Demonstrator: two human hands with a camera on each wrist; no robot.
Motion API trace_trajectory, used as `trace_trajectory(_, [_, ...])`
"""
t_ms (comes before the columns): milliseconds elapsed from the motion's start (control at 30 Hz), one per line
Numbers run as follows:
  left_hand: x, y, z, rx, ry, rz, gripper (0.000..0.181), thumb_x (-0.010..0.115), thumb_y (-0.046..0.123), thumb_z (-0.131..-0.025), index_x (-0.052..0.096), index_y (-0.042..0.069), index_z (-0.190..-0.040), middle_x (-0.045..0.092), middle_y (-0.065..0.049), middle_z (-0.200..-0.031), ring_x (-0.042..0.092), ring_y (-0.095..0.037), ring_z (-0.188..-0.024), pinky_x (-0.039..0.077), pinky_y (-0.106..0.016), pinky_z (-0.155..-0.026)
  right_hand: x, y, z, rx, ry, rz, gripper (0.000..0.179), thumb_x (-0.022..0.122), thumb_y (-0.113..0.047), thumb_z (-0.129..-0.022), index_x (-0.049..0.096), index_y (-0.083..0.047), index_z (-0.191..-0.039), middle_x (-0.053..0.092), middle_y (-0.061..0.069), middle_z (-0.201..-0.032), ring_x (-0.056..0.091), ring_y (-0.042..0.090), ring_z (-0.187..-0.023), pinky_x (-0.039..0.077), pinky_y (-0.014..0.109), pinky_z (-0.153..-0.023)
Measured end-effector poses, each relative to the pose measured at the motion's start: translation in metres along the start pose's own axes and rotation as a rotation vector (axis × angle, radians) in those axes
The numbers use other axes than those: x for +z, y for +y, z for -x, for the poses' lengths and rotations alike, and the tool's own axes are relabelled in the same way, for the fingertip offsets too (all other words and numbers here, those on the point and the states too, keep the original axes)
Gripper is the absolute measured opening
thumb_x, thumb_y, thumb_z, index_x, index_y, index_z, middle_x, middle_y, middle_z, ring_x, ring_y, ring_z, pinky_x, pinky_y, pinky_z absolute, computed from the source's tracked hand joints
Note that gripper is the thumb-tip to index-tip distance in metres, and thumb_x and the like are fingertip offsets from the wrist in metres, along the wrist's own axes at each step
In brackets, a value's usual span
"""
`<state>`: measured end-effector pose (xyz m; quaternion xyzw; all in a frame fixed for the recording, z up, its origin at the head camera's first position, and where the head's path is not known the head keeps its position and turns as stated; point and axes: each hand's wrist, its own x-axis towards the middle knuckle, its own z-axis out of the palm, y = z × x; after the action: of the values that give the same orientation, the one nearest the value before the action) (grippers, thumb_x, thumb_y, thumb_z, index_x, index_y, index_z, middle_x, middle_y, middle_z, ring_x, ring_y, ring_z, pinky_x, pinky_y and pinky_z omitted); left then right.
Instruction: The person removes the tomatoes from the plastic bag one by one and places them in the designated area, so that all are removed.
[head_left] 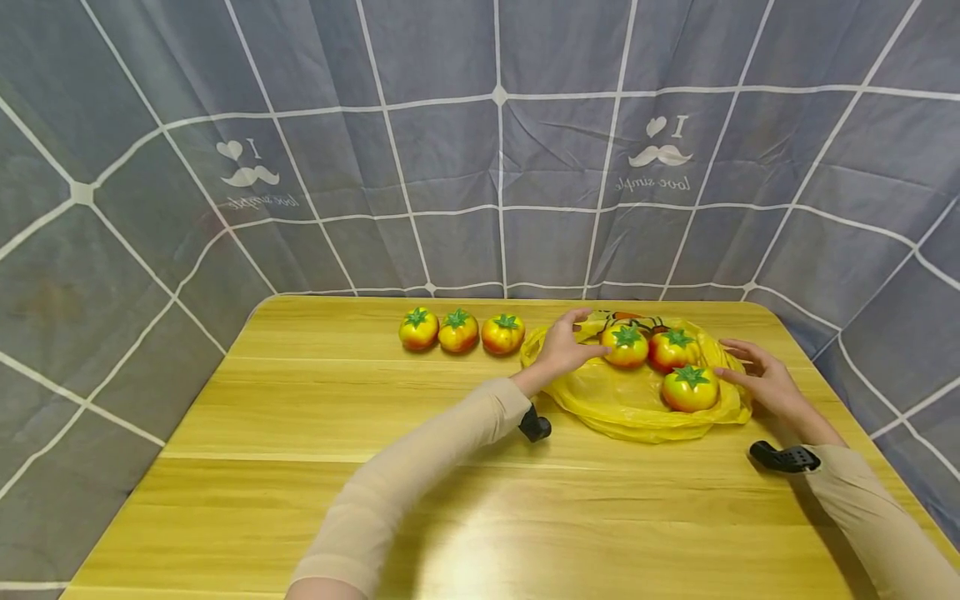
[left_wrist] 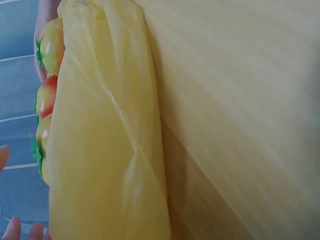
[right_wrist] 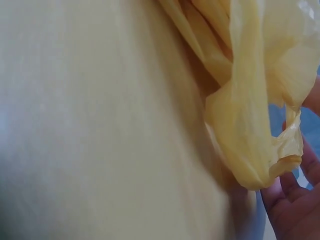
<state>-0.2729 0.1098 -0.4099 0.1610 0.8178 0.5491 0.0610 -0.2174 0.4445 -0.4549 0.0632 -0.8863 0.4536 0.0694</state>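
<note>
A thin yellow plastic bag (head_left: 615, 396) lies spread on the table, its rim bunched up around several yellow-red tomatoes with green leafy tops. My left hand (head_left: 564, 346) reaches over the bag's left rim, thumb tip right at the left tomato (head_left: 624, 347) and fingers spread behind it. At the right rim is my right hand (head_left: 772, 383), its thumb close to the front tomato (head_left: 690, 390). Another tomato (head_left: 672, 350) sits behind that one. The right wrist view shows extended fingers (right_wrist: 295, 190) beside the crumpled bag edge (right_wrist: 242, 135).
Left of the bag, along the back of the wooden table (head_left: 337, 417), a row of tomatoes holds a left one (head_left: 417, 330), a middle one (head_left: 458, 332) and a right one (head_left: 503, 335). A grey checked curtain (head_left: 450, 167) hangs right behind the table.
</note>
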Motion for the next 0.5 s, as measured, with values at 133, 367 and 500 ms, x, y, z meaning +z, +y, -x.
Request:
trace_trajectory(133, [0.007,0.003,-0.004,0.003,0.000,-0.009,0.071,0.079,0.015,-0.078,0.045,0.006,-0.140,0.050,-0.012,-0.142,0.050,-0.030,-0.127,0.046,-0.031,-0.102,0.001,-0.003,0.001,-0.038,0.012,0.010,0.050,0.064,-0.012,-0.091,0.047,0.000,-0.137,0.043,-0.041,-0.107,0.050,-0.017,-0.088,0.040,0.003,-0.074])
trace_trajectory(367, [0.021,0.006,-0.012,0.001,-0.029,-0.046,0.070,0.079,0.013,-0.078,0.047,0.005,-0.139,0.051,-0.011,-0.142,0.051,-0.028,-0.126,0.045,-0.026,-0.102,0.003,0.001,0.000,-0.098,0.035,0.030,0.045,0.064,-0.004,-0.089,0.050,0.005,-0.132,0.045,-0.042,-0.109,0.043,-0.019,-0.099,0.035,0.006,-0.077])
trace_trajectory(500, [0.027,0.009,-0.012,-0.005,-0.029,-0.077,0.069,0.080,0.013,-0.076,0.049,0.005,-0.138,0.053,-0.010,-0.140,0.053,-0.025,-0.124,0.044,-0.024,-0.102,0.003,0.002,-0.001,-0.107,0.035,0.042,0.044,0.064,-0.003,-0.089,0.051,0.006,-0.130,0.045,-0.043,-0.109,0.042,-0.020,-0.101,0.034,0.006,-0.078])
